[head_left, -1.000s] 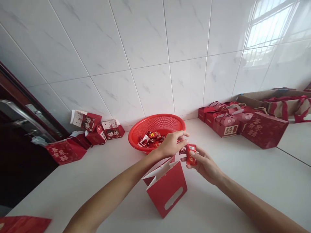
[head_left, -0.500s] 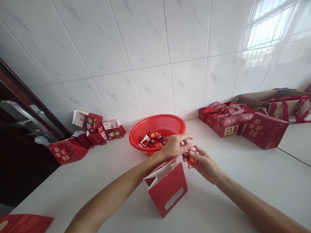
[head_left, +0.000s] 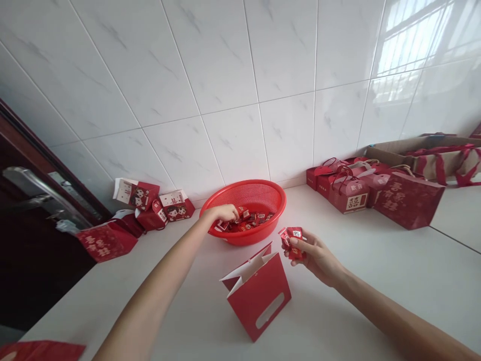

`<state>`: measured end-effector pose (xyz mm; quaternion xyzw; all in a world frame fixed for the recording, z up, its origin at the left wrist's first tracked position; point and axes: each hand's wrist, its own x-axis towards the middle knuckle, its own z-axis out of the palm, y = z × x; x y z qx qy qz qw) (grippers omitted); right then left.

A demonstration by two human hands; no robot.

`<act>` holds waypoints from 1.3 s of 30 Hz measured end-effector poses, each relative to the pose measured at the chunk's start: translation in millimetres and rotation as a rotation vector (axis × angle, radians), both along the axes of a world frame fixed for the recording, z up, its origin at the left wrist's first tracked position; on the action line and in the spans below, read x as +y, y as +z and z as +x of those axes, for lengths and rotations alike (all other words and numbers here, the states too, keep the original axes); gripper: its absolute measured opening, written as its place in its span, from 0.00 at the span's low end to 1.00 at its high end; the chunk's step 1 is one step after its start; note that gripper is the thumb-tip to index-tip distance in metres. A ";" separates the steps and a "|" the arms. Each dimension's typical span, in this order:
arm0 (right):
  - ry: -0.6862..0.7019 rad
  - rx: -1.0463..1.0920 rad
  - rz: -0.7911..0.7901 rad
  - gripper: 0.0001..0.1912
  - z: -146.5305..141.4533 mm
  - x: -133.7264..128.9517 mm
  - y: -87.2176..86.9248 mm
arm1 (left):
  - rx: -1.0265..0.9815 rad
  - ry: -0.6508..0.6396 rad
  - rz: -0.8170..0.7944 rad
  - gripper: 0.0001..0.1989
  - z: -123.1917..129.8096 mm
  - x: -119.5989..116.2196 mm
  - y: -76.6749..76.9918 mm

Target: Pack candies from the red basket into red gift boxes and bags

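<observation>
Head view: a pale worktop (head_left: pixel 338 316) runs along a tiled wall (head_left: pixel 225 60), and the person has both bare hands busy over it. The left hand (head_left: pixel 224 213) reaches into a red plastic basket (head_left: pixel 276 200), its fingers curled in close together down at the wrapped sweets (head_left: pixel 257 219); from here I can't tell whether they have hold of one. The right hand (head_left: pixel 315 253) is up off the worktop, thumb pressed over a small bunch of red packets (head_left: pixel 295 245), its fingers closed round them from beneath, so those are firmly in its grip. Just beside that hand, nearer the middle, an open red paper bag (head_left: pixel 259 298) stands on the worktop with its white inside showing at the mouth and a pale oblong patch low on its near side. The basket sits behind the bag, close to the wall. Over by the door handle (head_left: pixel 32 185) there's a cluster of printed boxes (head_left: pixel 175 205) and a red bag with pale lettering (head_left: pixel 107 243). Well off to the right stand corded gift boxes (head_left: pixel 349 195), a larger dark red bag (head_left: pixel 409 200) and a cardboard carton (head_left: pixel 391 148) with red ribbons (head_left: pixel 440 169) hanging over its side.
</observation>
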<state>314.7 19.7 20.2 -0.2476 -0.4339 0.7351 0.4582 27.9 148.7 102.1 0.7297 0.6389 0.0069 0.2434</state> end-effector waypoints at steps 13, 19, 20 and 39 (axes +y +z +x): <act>-0.033 -0.060 0.026 0.18 -1.4 2.0 -3.7 | 0.207 -0.041 -0.071 0.22 -3.1 -3.0 -22.5; -0.061 -0.093 0.053 0.19 -1.5 0.8 -4.0 | 0.062 -0.038 0.080 0.11 -2.1 -8.4 -17.8; -0.064 -0.096 0.056 0.19 -1.3 0.9 -3.9 | 0.020 -0.041 0.130 0.10 -1.5 -8.8 -16.2; -0.085 -0.132 0.083 0.20 -1.6 -4.5 -1.0 | -0.915 -0.016 0.364 0.13 26.1 -171.6 47.9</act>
